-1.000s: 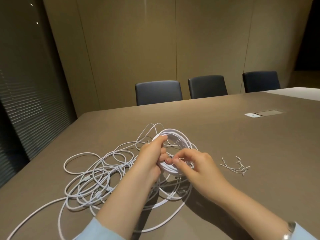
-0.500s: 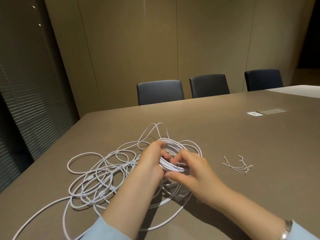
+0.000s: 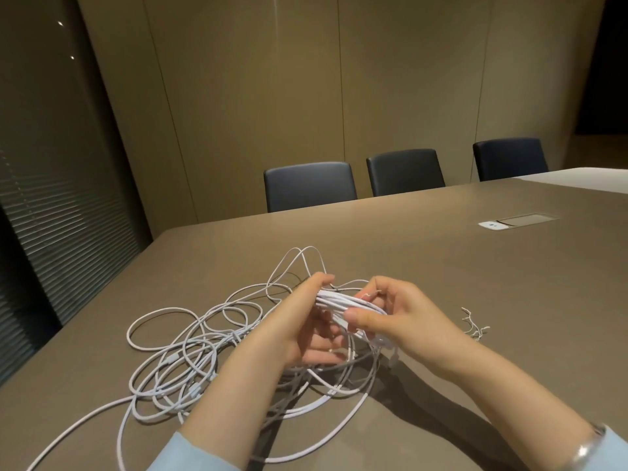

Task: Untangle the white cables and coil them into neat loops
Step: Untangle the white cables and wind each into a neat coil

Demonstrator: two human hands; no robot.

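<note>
A coiled bundle of white cable (image 3: pixel 343 302) is held flat between both hands above the brown table (image 3: pixel 441 266). My left hand (image 3: pixel 299 321) grips its left end, fingers wrapped under the loops. My right hand (image 3: pixel 390 314) pinches its right side, thumb on top, with a thin wire tie end by the fingertips. A loose tangle of white cables (image 3: pixel 190 351) lies on the table to the left and under my forearms, with one strand trailing off toward the lower left.
A small heap of thin wire ties (image 3: pixel 474 326) lies on the table right of my hands. A flush power socket panel (image 3: pixel 516 222) sits farther right. Three dark chairs (image 3: pixel 311 185) stand along the table's far edge.
The coil, upright and facing me a second ago, now lies squeezed flat and sideways between my hands. My right hand has shifted to clasp its right side.
</note>
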